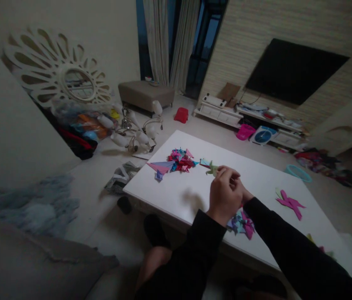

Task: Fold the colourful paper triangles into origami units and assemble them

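Note:
My left hand [225, 195] is raised over the white table [158, 200], its fingers curled closed. Close behind it, my right hand [243, 193] meets it and is largely covered by it. Whatever the fingers pinch is hidden. Right beside the fingertips shows a small green folded-paper figure [212, 169]; whether it is held or lies on the tabletop I cannot tell. A teal and dark red folded piece [205, 162] appears just past it. Below my wrists lies a pile of blue, teal and magenta folded paper [241, 224], partly hidden by the arms.
A colourful origami heap [181, 160] lies on the table's left part, with a pink and lilac folded piece [160, 167] alongside. Magenta folded strips [290, 204] lie to the right. On the floor are a chandelier [138, 129], a red item [181, 115] and a teal-rimmed basket [298, 173].

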